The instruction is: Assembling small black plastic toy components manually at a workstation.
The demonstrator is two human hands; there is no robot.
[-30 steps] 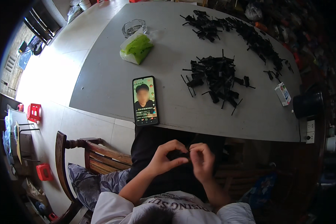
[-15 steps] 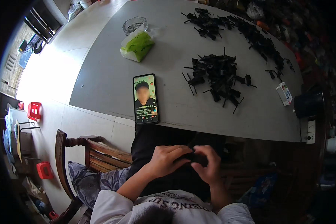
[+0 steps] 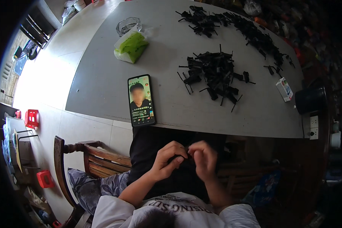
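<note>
Over my lap, in front of the table edge, my two hands work close together. My left hand is closed, thumb against the curled fingers, around a small black piece that is mostly hidden and hard to tell against my dark trousers. Just right of it, my right hand is raised with its fingertips bent in towards the left fingertips. The right fingers are blurred, and whatever is between them does not show. On the table beyond lies a heap of small black parts with thin stems.
The grey table carries a phone with a lit screen, a green and white plastic bag, a glass ashtray, more black parts and a small carton. A wooden chair stands left.
My right hand has turned, and its thumb and fingers have come closer together. My left thumb has folded in against the fingers. The whole view has shifted slightly.
</note>
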